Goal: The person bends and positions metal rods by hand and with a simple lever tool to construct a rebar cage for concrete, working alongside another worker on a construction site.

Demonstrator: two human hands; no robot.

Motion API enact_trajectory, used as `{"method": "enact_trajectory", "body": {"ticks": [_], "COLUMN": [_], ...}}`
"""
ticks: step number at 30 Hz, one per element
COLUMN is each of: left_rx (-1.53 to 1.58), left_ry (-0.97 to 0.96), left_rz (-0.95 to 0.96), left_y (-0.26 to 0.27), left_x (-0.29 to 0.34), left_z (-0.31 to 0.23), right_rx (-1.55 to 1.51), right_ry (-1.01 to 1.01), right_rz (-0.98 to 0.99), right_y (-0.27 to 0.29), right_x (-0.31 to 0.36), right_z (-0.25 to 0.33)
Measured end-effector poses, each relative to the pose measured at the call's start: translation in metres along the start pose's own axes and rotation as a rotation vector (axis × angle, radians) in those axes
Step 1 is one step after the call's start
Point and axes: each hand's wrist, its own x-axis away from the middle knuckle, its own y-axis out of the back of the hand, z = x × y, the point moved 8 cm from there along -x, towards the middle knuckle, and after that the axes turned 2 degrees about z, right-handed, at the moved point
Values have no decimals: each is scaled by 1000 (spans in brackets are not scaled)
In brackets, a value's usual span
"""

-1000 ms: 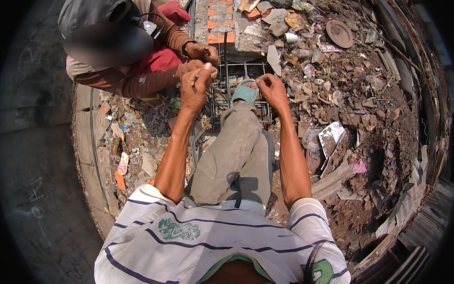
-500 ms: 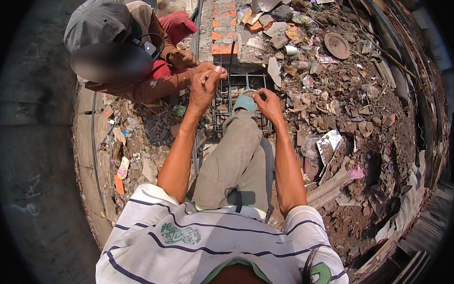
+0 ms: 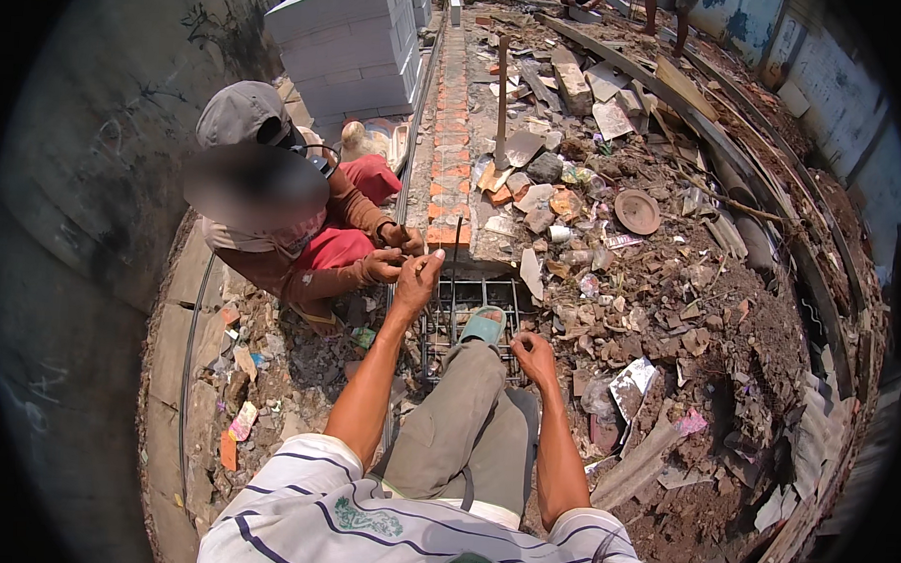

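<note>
My left hand (image 3: 418, 282) is closed, thumb up, above the left side of a steel rebar cage (image 3: 514, 312). Whatever its fingers hold is too small to make out. A co-worker's hand (image 3: 383, 266) is right beside it, with the other hand (image 3: 404, 239) just behind. By the cage's right side my right hand (image 3: 535, 358) is closed in a pinch, and I cannot see what lies between the fingertips. Between my hands, my foot in a green sandal (image 3: 484, 325) rests on the cage. A dark thin rod (image 3: 457, 247) stands up at the cage's far end.
A brick row (image 3: 450, 172) runs away from the cage. The co-worker (image 3: 314, 217) squats at left, before stacked pale blocks (image 3: 349, 50). Rubble (image 3: 658, 319) covers the right side, with a round brown lid (image 3: 637, 212) and an upright wooden handle (image 3: 501, 105). Other people are far off.
My view has tilted up, bringing the block stack and far ground into sight. My right hand has drawn back from the sandal toward me. The co-worker's hands have shifted left of mine.
</note>
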Motion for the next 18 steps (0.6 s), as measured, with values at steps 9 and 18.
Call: {"method": "enact_trajectory", "body": {"ticks": [9,18], "left_rx": [67,-93], "left_ry": [66,-56], "left_rz": [239,374], "left_y": [-3,11], "left_x": [9,20], "left_z": [-29,-44], "right_rx": [-57,42], "right_ry": [-68,-193], "right_rz": [-6,-4], "right_y": [0,-15], "right_x": [45,89], "right_z": [-21,-40]}}
